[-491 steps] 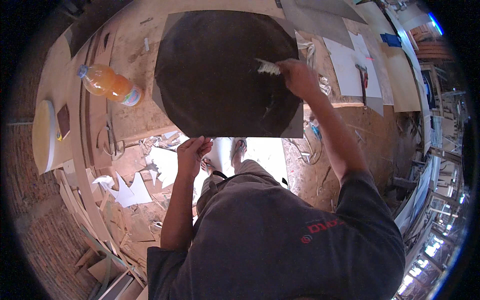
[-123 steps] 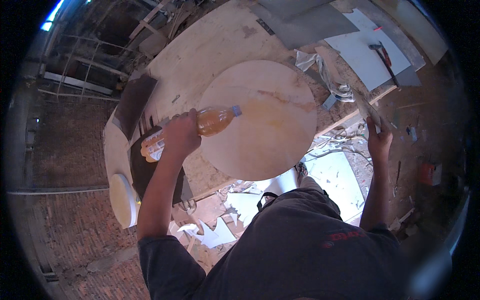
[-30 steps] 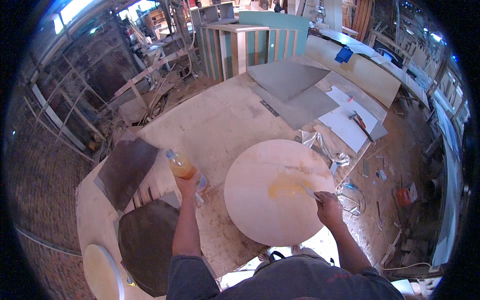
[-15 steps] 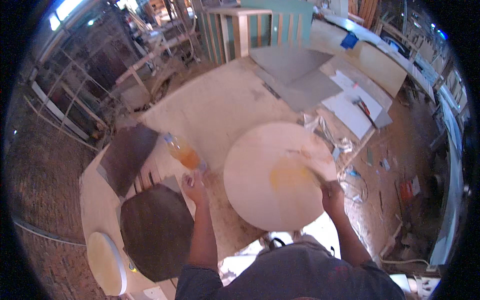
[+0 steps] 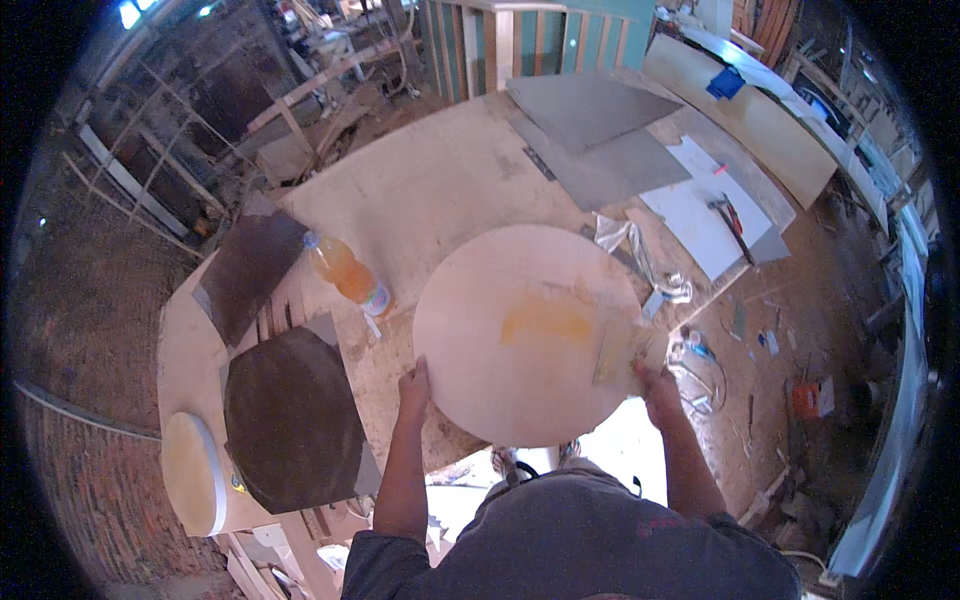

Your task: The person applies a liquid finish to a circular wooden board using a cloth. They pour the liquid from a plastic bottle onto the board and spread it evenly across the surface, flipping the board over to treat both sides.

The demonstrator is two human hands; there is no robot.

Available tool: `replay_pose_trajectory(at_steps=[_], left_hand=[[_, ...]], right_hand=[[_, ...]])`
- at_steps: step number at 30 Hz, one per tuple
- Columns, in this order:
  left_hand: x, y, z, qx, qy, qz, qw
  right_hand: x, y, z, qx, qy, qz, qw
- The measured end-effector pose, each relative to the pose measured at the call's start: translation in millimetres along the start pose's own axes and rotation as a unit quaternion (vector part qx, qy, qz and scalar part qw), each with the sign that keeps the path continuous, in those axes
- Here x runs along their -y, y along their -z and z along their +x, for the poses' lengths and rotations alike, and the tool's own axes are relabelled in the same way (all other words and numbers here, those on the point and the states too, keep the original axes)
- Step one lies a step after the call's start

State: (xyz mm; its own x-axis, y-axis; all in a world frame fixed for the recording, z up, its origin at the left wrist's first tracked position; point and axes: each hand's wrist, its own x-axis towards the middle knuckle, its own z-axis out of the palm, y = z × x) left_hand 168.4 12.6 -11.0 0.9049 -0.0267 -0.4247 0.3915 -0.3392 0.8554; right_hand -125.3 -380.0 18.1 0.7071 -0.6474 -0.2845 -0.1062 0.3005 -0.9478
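Disc: round pale wooden disc point(image 5: 525, 335) flat on workbench point(image 5: 440, 190), orange smear near middle
Left hand: left hand point(image 5: 413, 388) on disc's near-left edge, fingers resting flat on rim
Right hand: right hand point(image 5: 658, 378) at disc's right edge, closed around scraper point(image 5: 612, 350) lying on disc
Bottle: orange bottle point(image 5: 345, 272) lying left of disc, apart

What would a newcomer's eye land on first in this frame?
The pale round wooden disc at table centre, smeared with an orange-yellow patch, the left hand on its edge and the right hand drawing a flat scraper across it. Left of it lie an orange bottle and a dark round panel.
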Motion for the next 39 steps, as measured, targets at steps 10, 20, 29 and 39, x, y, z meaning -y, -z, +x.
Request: replay_pose_trajectory(at_steps=[10,20,29,39], left_hand=[[24.1,-4.0,-57.0,-0.018,0.058,-0.044,0.997],[32.2,-31.9,-154.7,0.042,0.133,-0.147,0.979],[56.7,-23.7,-150.6,0.100,0.111,-0.206,0.967],[61.1,-4.9,-144.7,0.232,0.141,-0.211,0.939]], right_hand=[[32.0,16.7,37.1,0.106,-0.047,-0.001,0.993],[95.2,15.2,94.8,0.121,-0.040,-0.048,0.991],[129.6,2.3,44.4,0.034,-0.042,0.038,0.998],[120.3,-81.7,12.5,0.010,0.215,-0.404,0.889]])
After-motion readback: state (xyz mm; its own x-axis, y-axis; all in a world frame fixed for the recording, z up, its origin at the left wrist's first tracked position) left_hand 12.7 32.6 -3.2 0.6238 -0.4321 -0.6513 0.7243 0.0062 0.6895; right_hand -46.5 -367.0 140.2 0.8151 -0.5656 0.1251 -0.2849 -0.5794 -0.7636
